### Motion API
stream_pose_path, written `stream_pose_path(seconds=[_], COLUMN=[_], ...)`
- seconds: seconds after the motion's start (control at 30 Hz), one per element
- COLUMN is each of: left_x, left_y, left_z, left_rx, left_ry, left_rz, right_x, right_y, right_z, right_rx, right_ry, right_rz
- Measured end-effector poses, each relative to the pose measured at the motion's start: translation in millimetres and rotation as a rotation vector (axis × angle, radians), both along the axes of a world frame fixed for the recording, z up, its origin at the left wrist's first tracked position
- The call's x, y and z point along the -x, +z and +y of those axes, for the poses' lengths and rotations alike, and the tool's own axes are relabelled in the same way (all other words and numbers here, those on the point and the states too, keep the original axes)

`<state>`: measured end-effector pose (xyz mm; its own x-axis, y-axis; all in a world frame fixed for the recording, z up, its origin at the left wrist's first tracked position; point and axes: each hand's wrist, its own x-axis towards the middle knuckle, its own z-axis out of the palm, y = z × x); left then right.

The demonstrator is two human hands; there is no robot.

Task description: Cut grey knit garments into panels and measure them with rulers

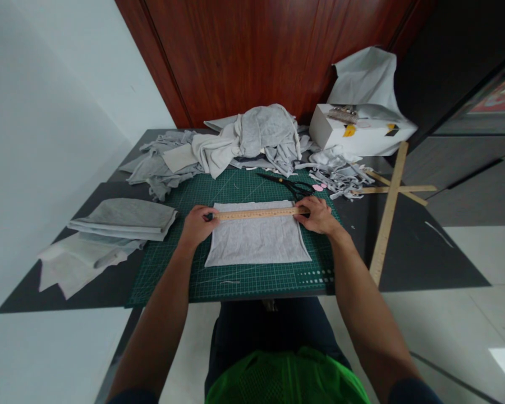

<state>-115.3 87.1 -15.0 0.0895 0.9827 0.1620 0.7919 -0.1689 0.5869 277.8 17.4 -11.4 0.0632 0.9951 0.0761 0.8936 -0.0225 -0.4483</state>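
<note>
Head view — my left hand [198, 224] and right hand [316, 215] pinch the two ends of a wooden ruler [256, 214], which lies across the far part of grey cloth [258, 241] — flat on the green cutting mat [239, 185].

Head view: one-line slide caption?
Left hand and right hand hold a wooden ruler across pale cloth on a green mat, scissors beyond.

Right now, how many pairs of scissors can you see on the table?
1: the black scissors lie on the green mat, just beyond the light gray cloth, near the right hand. More could be hidden under the piled fabric.
</note>
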Motion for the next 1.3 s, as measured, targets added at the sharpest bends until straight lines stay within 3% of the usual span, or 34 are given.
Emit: stream_pose_path(seconds=[0.3, 0.83, 1.3], left_x=[0.6, 3.2, -1.0], left_y=[-1.8, -3.9, -4.4], left_z=[2.0, 1.6, -0.4], left_rx=[-0.011, 0.018, 0.028], left_ry=[-0.008, 0.001, 0.036], left_rz=[0.011, -0.06, -0.06], right_x=[-1.2, -8.4, -6.8], right_y=[3.0, -2.0, 0.8], right_z=[-0.9, 2.8, 5.6], right_rx=[0.036, 0.027, 0.076], right_ry=[0.037, -0.026, 0.03], right_rz=[-0.002, -0.028, -0.067])
